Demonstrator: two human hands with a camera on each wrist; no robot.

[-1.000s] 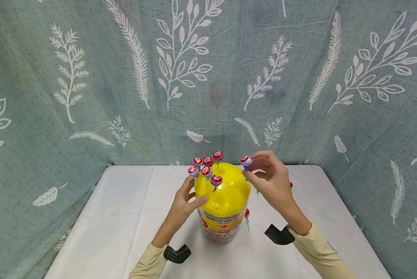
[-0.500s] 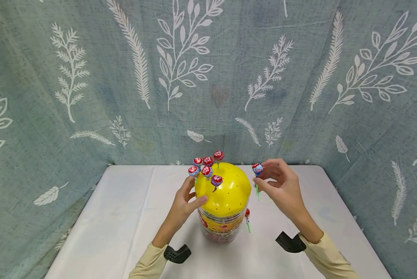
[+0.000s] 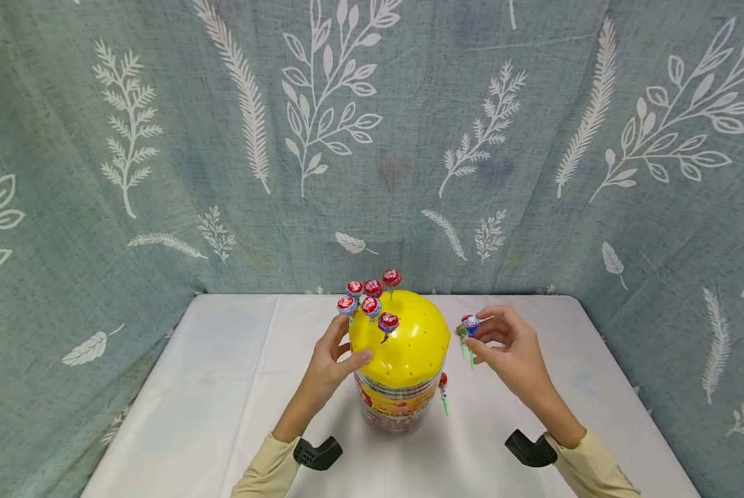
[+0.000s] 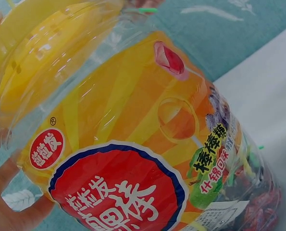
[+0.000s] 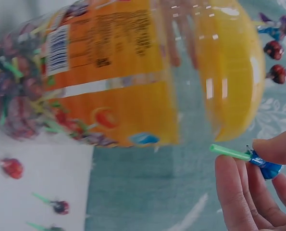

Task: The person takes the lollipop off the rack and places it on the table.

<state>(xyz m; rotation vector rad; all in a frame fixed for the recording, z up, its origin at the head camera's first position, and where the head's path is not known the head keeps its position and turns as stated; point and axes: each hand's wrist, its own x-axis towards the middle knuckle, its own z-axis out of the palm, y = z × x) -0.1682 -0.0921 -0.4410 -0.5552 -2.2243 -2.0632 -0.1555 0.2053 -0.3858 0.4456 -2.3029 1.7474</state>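
Note:
A clear plastic candy jar [image 3: 399,408] with a domed yellow lid [image 3: 418,339] stands upright on the table. Several wrapped lollipops [image 3: 387,322] stick up from holes in the lid's left and back part. My left hand [image 3: 329,370] grips the lid at its left side, the thumb on the front. To the right of the jar, apart from it, my right hand [image 3: 510,346] pinches a blue-wrapped lollipop [image 5: 270,170] between thumb and fingers. Its green stick [image 5: 229,152] points toward the jar in the right wrist view. Through the jar's wall more lollipops [image 5: 20,91] show at the bottom.
A red lollipop [image 3: 443,380] lies on the white tablecloth [image 3: 222,387] close to the jar's right side. Another lollipop [image 3: 461,332] is near my right hand, partly overlapped by the held one. A patterned curtain [image 3: 372,138] encloses the table's back and sides.
My right hand has moved from over the lid's right edge outward to the right and lower, still pinching the blue-wrapped lollipop. My left hand and the jar have stayed in place.

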